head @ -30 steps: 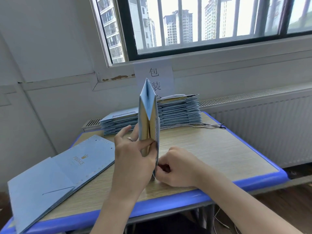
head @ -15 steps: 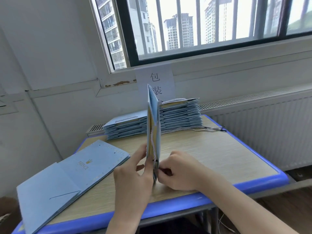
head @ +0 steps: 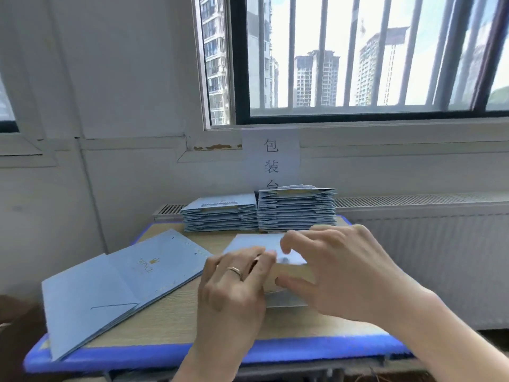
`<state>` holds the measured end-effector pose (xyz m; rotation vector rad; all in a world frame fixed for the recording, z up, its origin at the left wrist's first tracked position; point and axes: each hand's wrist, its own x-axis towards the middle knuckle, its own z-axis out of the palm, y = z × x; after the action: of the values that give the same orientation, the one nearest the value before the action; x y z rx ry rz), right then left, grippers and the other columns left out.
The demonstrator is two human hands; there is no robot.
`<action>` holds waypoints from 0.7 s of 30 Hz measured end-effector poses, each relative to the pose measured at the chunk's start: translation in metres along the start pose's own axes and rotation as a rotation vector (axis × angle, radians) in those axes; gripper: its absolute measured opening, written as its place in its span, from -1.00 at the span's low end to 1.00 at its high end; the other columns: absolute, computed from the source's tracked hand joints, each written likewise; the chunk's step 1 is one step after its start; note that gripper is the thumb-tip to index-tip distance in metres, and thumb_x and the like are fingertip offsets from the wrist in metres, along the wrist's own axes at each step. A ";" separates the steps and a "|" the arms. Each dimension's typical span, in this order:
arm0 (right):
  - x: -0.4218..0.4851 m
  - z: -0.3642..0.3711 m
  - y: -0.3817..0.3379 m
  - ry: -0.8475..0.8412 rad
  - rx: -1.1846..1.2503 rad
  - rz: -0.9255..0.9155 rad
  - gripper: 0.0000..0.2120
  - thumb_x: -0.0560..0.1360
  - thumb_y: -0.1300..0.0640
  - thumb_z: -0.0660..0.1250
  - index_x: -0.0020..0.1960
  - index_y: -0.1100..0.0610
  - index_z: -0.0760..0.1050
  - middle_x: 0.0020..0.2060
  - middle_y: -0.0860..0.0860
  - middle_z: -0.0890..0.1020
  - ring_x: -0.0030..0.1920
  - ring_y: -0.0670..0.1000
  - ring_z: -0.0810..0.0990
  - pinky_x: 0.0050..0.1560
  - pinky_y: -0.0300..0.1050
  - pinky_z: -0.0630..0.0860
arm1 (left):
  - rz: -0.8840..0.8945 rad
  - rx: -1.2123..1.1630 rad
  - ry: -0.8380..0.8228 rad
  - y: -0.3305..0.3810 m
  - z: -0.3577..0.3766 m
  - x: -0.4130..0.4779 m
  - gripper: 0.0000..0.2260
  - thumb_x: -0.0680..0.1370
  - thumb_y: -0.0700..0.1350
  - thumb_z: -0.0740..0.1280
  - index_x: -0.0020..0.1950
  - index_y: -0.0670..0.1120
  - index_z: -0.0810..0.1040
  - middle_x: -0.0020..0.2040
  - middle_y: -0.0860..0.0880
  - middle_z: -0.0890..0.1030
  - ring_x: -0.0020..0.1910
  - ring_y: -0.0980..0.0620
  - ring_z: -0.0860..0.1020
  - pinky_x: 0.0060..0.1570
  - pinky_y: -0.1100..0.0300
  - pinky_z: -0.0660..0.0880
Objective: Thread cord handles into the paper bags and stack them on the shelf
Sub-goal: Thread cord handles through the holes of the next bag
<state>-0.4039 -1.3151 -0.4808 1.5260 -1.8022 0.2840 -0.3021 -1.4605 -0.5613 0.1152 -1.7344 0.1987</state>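
A light blue paper bag (head: 254,243) lies tilted low over the wooden table (head: 170,323), partly blurred. My left hand (head: 234,288), with a ring on it, grips the bag's near left side, its fingers laid over the top. From the right, my right hand (head: 341,271) holds the bag's end, thumb below and curled fingers above. No cord handle shows in this view. Most of the bag's near half is hidden behind my hands.
Two stacks of folded blue bags (head: 220,217) (head: 296,210) stand at the table's back edge. A pile of flat bags (head: 115,285) overhangs the left front corner. A paper sign (head: 271,158) hangs on the wall. A white radiator (head: 427,244) runs along the right.
The bag stood upright on its edge between my hands; now it is tipped down nearly flat. Both hands have lifted and moved over it. My view has shifted closer and left.
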 end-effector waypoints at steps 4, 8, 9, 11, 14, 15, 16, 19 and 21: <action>-0.002 0.014 0.007 -0.030 -0.092 0.056 -0.85 0.37 -0.09 0.32 -0.22 -0.02 0.51 -0.58 -0.07 0.46 -0.59 0.05 0.48 -0.62 -0.15 0.32 | 0.234 0.059 0.000 -0.008 -0.009 0.021 -0.74 0.64 -0.24 0.24 0.04 -0.01 0.72 0.01 0.05 0.70 -0.02 0.05 0.65 0.12 0.07 0.36; -0.001 0.017 0.004 0.041 -0.137 0.112 -0.83 0.23 0.14 0.44 -0.36 0.03 0.43 -0.63 -0.05 0.38 -0.65 0.10 0.35 -0.51 -0.24 0.09 | 0.106 0.167 0.107 -0.003 -0.014 0.040 -0.81 0.60 -0.12 0.33 0.10 0.10 0.70 0.26 0.11 0.61 0.23 0.04 0.50 0.29 0.01 0.24; -0.001 0.016 0.002 0.087 -0.129 0.153 -0.82 0.22 0.17 0.43 -0.37 0.04 0.41 -0.64 -0.05 0.36 -0.65 0.12 0.26 -0.51 -0.26 0.09 | -0.011 0.147 0.141 0.000 -0.015 0.043 -0.78 0.58 -0.08 0.36 0.20 0.11 0.65 0.38 0.09 0.52 0.32 0.01 0.41 0.32 0.01 0.23; -0.001 0.013 -0.006 0.227 -0.066 0.249 -0.86 0.32 0.15 0.32 -0.38 0.06 0.40 -0.65 -0.01 0.32 -0.57 0.12 0.10 -0.57 -0.25 0.19 | -0.261 0.008 0.144 0.008 -0.019 0.045 -0.54 0.53 -0.02 0.37 0.43 0.10 0.40 0.56 0.08 0.20 0.44 -0.04 0.22 0.39 0.10 0.20; 0.004 0.008 -0.020 0.425 0.024 0.330 -0.75 0.48 0.11 0.15 -0.33 0.08 0.49 -0.61 -0.01 0.23 -0.50 0.07 0.06 -0.59 -0.22 0.20 | -0.541 -0.352 0.123 0.021 -0.026 0.047 -0.32 0.49 0.02 0.35 0.52 0.15 0.09 0.59 0.13 0.03 0.51 0.08 0.18 0.33 0.27 0.29; 0.006 0.009 -0.025 0.484 0.047 0.344 -0.73 0.51 0.12 0.15 -0.30 0.08 0.53 -0.57 -0.04 0.18 -0.50 0.05 0.06 -0.58 -0.22 0.19 | -0.619 -0.460 0.101 0.024 -0.028 0.048 -0.33 0.49 0.03 0.34 0.51 0.21 0.06 0.55 0.18 0.15 0.47 0.13 0.29 0.26 0.29 0.37; 0.008 0.011 -0.029 0.538 0.076 0.361 -0.71 0.53 0.13 0.15 -0.26 0.08 0.58 -0.55 -0.05 0.16 -0.50 0.03 0.06 -0.58 -0.22 0.18 | -0.672 -0.527 0.058 0.026 -0.029 0.048 -0.38 0.51 0.04 0.32 0.48 0.26 0.09 0.45 0.27 0.31 0.35 0.22 0.41 0.15 0.35 0.44; 0.014 0.025 -0.040 0.630 0.185 0.404 -0.68 0.55 0.10 0.16 -0.07 0.14 0.69 -0.59 -0.04 0.34 -0.54 0.04 0.19 -0.52 -0.25 0.17 | -0.615 -0.415 0.004 0.024 -0.025 0.047 -0.65 0.55 0.10 0.24 0.34 0.25 0.34 0.07 0.27 0.61 -0.05 0.27 0.59 -0.14 0.35 0.55; 0.016 0.042 -0.045 0.636 0.266 0.412 -0.66 0.57 0.08 0.15 -0.09 0.18 0.67 -0.58 -0.06 0.40 -0.49 0.06 0.26 -0.46 -0.25 0.10 | -0.602 -0.315 0.018 0.016 -0.022 0.049 -0.69 0.54 0.14 0.21 0.29 0.22 0.42 -0.03 0.18 0.67 -0.20 0.21 0.62 -0.24 0.18 0.60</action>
<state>-0.3787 -1.3641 -0.5125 1.0358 -1.5679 1.1119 -0.2923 -1.4387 -0.5111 0.3931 -1.6170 -0.5104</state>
